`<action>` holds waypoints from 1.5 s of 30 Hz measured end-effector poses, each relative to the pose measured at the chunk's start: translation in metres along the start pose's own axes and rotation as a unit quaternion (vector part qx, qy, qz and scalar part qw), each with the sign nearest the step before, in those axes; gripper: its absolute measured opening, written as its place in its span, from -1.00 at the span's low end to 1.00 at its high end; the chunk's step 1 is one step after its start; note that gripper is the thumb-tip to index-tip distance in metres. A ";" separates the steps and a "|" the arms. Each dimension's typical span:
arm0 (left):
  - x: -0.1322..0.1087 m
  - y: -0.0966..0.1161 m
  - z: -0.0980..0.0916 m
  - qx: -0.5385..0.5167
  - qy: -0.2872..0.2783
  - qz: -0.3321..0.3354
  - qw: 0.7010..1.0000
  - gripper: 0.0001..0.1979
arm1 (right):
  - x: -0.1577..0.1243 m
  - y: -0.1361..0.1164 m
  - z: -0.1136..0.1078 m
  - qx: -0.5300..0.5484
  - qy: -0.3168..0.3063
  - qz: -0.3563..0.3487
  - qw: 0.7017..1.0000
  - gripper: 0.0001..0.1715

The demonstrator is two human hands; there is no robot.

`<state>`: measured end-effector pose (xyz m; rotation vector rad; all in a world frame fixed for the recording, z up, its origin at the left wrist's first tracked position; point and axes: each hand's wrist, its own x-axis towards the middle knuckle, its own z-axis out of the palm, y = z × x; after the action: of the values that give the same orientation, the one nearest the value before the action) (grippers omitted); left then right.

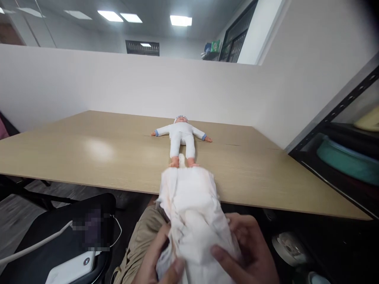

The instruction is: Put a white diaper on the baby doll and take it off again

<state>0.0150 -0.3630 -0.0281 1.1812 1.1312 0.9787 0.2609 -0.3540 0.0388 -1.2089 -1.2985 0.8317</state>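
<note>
A white diaper [194, 197] is stretched out between my hands, its far end lying over the front edge of the table. My left hand [161, 258] grips its left side, thumb on top. On the right side my right hand [248, 248] holds it too, with the thumb pressed on the padding and the other fingers curled at the edge. Beyond the diaper, a baby doll [182, 134] in a white suit with blue cuffs lies on its back, arms spread and feet toward me. Its feet are just past the diaper's far end.
The wooden table [118, 154] reaches back to a white wall with a window. At left a black chair [35, 225] carries a white power bank [71, 270] and a cable. A dark shelf [331, 150] with a teal item [346, 157] stands at right.
</note>
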 end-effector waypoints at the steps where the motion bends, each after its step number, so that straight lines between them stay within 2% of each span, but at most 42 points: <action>1: 0.012 -0.002 0.004 -0.008 0.010 -0.009 1.000 -0.26 | 0.010 0.010 0.006 -0.012 0.015 0.008 1.000 -0.50; 5: 0.057 -0.027 0.007 -0.054 -0.021 -0.069 0.996 -0.34 | 0.030 0.068 0.022 -0.095 0.020 0.038 0.995 -0.30; 7: 0.067 -0.042 0.003 -0.063 -0.023 -0.084 0.994 -0.37 | 0.028 0.093 0.019 -0.150 0.023 0.045 0.987 -0.29; 9: 0.068 -0.051 -0.002 -0.048 -0.002 -0.084 0.995 -0.41 | 0.023 0.108 0.013 -0.224 0.044 0.008 0.974 -0.35; 12: 0.065 -0.053 -0.006 0.002 0.017 -0.073 0.997 -0.44 | 0.024 0.105 0.008 -0.330 0.067 -0.107 0.936 -0.45; 15: 0.064 -0.053 -0.003 0.048 0.017 -0.046 0.998 -0.48 | 0.042 0.084 0.020 -0.363 0.046 -0.181 0.913 -0.40; 18: 0.067 -0.056 -0.005 0.123 0.032 0.004 0.992 -0.50 | 0.071 0.069 0.048 -0.364 -0.038 -0.205 0.908 -0.36; 21: 0.069 -0.051 -0.024 0.226 0.031 0.087 0.970 -0.45 | 0.098 0.072 0.073 -0.419 -0.138 -0.164 0.882 -0.32; 24: 0.080 -0.026 -0.060 0.317 0.004 0.210 0.925 -0.46 | 0.113 0.082 0.084 -0.456 -0.178 -0.137 0.861 -0.34; 26: 0.100 -0.001 -0.084 0.377 0.013 0.306 0.874 -0.55 | 0.117 0.087 0.086 -0.467 -0.173 -0.138 0.856 -0.35; 28: 0.136 0.026 -0.100 0.439 0.072 0.398 0.802 -0.64 | 0.118 0.089 0.085 -0.474 -0.164 -0.148 0.852 -0.36; 30: 0.185 0.050 -0.106 0.508 0.105 0.420 0.745 -0.58 | 0.119 0.089 0.085 -0.481 -0.158 -0.159 0.848 -0.38; 31: 0.212 0.060 -0.105 0.546 0.107 0.413 0.721 -0.50 | 0.119 0.089 0.086 -0.483 -0.156 -0.163 0.846 -0.39; 33: 0.263 0.075 -0.097 0.615 0.073 0.394 0.679 -0.29 | 0.122 0.089 0.087 -0.484 -0.155 -0.166 0.845 -0.41; 36: 0.320 0.087 -0.074 0.683 -0.108 0.432 0.579 -0.07 | 0.125 0.090 0.088 -0.479 -0.159 -0.167 0.847 -0.42; 38: 0.340 0.089 -0.058 0.688 -0.204 0.459 0.524 -0.04 | 0.126 0.092 0.087 -0.476 -0.160 -0.167 0.848 -0.41; 39: 0.346 0.090 -0.052 0.685 -0.233 0.469 0.507 -0.05 | 0.126 0.092 0.086 -0.475 -0.160 -0.166 0.849 -0.41; 41: 0.353 0.092 -0.043 0.675 -0.265 0.480 0.495 -0.08 | 0.125 0.093 0.084 -0.471 -0.164 -0.164 0.851 -0.40; 45: 0.360 0.098 -0.038 0.648 -0.292 0.490 0.505 -0.08 | 0.124 0.094 0.082 -0.463 -0.181 -0.155 0.854 -0.33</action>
<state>0.0435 0.0081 0.0186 3.3211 0.3311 0.1159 0.2150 -0.1990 -0.0305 -1.5323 -2.2811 0.1463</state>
